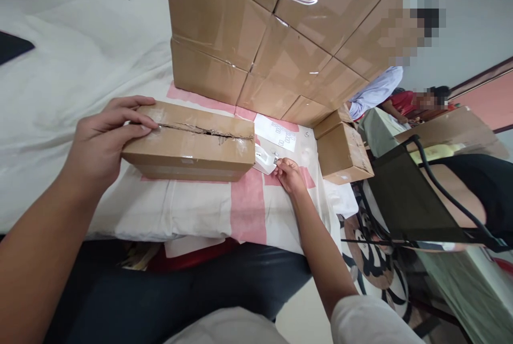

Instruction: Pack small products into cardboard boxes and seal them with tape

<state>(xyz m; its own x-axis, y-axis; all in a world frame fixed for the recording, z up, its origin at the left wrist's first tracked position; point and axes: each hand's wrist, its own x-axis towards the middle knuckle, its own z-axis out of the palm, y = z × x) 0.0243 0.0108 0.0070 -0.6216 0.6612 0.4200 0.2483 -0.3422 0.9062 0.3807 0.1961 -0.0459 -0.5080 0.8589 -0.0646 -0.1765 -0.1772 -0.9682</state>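
A long, flat brown cardboard box [188, 143] lies near the front edge of the bed-like surface, on a white cloth with pink bands [248, 205]. Its taped top seam is torn open along the middle in a ragged line. The left hand [102, 143] rests over the box's left end, fingers curled across the top and onto the split seam, pressing it down rather than lifting it. The box looks stiff but light, likely easy to shift with one hand; its shiny tape could be slippery, so the bare cardboard ends and long edges seem the safest hold, and the torn flaps would give if pulled.

Just beside the box's right end, the right hand [288, 173] pinches a small metal-tipped object [276, 160] against a white packet [262, 159]; what it is cannot be told. Behind that lies a white printed sheet [280, 134]. Toward the back edge rises a stack of large taped cartons [272, 29], with a smaller carton [344, 151] at the right edge. Beyond sit a black folding chair [409, 194] and other people.
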